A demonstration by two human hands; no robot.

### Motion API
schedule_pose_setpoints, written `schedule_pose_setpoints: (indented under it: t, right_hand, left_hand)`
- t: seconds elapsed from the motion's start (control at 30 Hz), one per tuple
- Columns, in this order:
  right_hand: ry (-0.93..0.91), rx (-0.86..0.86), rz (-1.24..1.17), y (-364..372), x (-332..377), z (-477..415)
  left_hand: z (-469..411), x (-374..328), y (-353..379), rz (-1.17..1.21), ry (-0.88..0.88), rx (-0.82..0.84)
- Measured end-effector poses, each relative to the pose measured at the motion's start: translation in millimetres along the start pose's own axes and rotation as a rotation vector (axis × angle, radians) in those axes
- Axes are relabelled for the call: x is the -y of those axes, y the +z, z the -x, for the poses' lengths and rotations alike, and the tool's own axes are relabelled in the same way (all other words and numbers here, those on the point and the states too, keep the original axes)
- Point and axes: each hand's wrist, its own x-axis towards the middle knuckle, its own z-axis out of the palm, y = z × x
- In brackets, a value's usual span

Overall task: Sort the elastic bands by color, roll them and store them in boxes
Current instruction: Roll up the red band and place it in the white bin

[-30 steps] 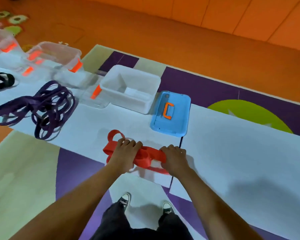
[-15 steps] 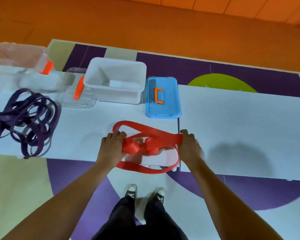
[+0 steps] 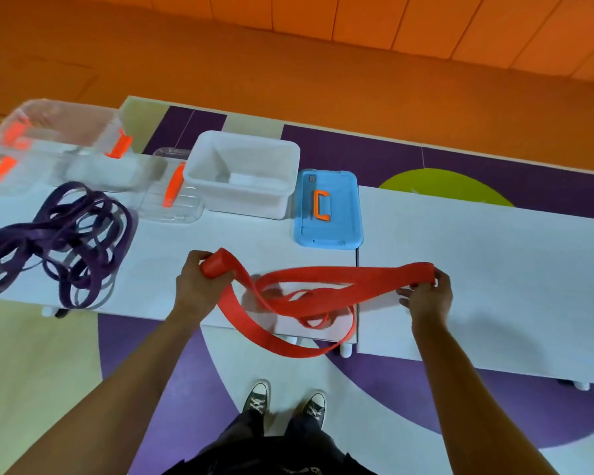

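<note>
Red band [image 3: 323, 279], stretched long over the white table [image 3: 494, 252], likely to get the twists out before rolling. Left end gripped tight in the curled left hand [image 3: 199, 289]; right end pinched by the right hand [image 3: 426, 296]. Open white box [image 3: 240, 200] ready just behind.

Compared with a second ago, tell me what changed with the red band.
The left hand and right hand pulled apart, stretching the bunched red band into a long loop. Both keep their grip. The purple bands, white box and blue lid stayed put.
</note>
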Motion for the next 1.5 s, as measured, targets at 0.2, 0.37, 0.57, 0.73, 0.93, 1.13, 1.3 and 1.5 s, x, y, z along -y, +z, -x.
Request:
schedule_pose_setpoints:
  t: [0.2, 0.37, 0.57, 0.73, 0.93, 1.13, 1.3, 1.5]
  right_hand:
    - [-0.036, -0.089, -0.242, -34.2, 36.6, -19.8]
    - [-0.172, -0.219, -0.209, -54.9, 55.4, -39.1]
    - [-0.355, -0.453, -0.087, -81.8, 85.9, -41.4]
    - [-0.640, -0.593, 0.055, -125.0, 126.0, -49.6]
    - [-0.644, -0.610, 0.182, -163.6, 170.5, -73.4]
    - [-0.131, -0.279, 0.442, -143.9, 124.7, -77.8]
    - [-0.051, 0.094, 0.704, -100.6, 73.2, -67.1]
    - [-0.665, 0.657, 0.351, 10.5, 125.4, 65.9]
  left_hand:
    - [-11.9, -21.4, -6.2, 0.149, 0.061, -0.051]
    - [-16.9, -50.6, -11.1, 0.170, 0.142, -0.125]
    - [-19.3, -57.2, -15.5, 0.187, 0.277, -0.202]
    - [-18.1, -70.5, -17.3, 0.150, 0.393, -0.215]
    - [-9.1, -100.1, -13.3, 0.132, 0.568, -0.211]
    - [9.5, -115.8, -7.9, 0.097, 0.562, 0.024]
    - [32.8, -125.9, -4.6, 0.015, 0.611, 0.264]
    - [49.6, -154.9, -1.8, 0.086, 0.554, 0.320]
